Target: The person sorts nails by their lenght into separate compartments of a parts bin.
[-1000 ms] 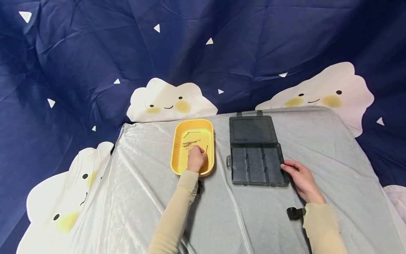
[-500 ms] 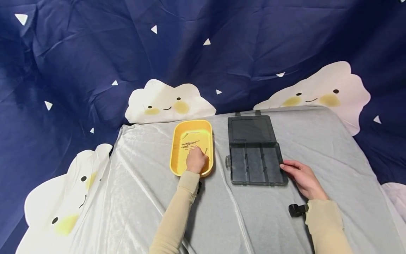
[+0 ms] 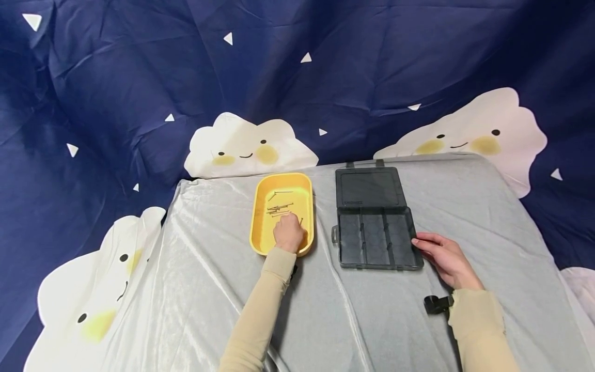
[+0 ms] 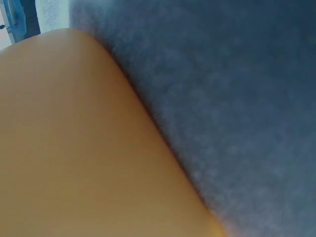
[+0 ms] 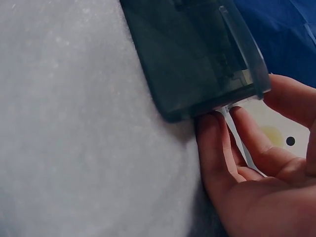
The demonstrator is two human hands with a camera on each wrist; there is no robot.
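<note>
While the left hand (image 3: 287, 232) is down in the near end of the yellow tray (image 3: 304, 195), its fingers are mostly hidden by the back of the hand; can't tell if they hold anything. Nails (image 3: 279, 208) lie in the tray: loose cluster mid-tray just beyond the hand, a couple toward the far end, one beside the hand on its right. Right hand (image 3: 445, 258) holds the dark box (image 3: 351, 243) by its right side wall, thumb (image 5: 289, 96) at the rim, other fingers (image 5: 215, 148) lower against the wall. Box sits right of the tray, apart from it, lid (image 3: 370, 187) open and laid back away from the person, two dividers (image 3: 362, 232) running front to back. Tray and box both on the grey-covered table (image 3: 316, 310); navy cloud-print backdrop (image 3: 279, 77) behind.
</note>
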